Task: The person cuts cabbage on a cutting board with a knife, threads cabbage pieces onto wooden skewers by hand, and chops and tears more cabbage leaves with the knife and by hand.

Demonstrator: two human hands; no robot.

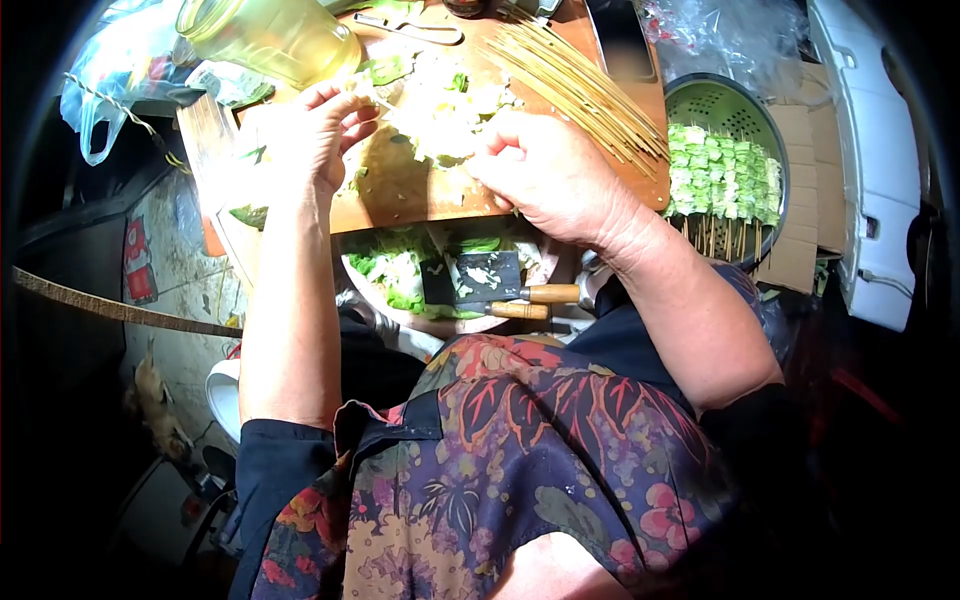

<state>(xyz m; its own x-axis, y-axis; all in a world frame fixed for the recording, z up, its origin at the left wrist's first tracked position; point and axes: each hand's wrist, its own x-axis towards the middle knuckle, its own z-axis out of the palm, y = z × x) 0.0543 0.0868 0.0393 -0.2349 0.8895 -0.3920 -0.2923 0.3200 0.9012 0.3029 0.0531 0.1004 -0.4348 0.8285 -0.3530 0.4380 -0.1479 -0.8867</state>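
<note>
Leaf pieces (445, 120) lie on the board (450, 196) between the left hand (328, 130) and right hand (545, 170), held apart, grips unclear.

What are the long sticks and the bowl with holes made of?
The long sticks look like bamboo or wood: pale yellow, unpainted. The bowl with holes may be smooth metal, judging by its grey rim, though plastic is possible.

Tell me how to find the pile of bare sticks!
Find the big orange tabletop. Just beyond the right hand lies the pile of sticks. They are long, thin and bare, unlike the leaf-covered sticks in the round colander.
</note>
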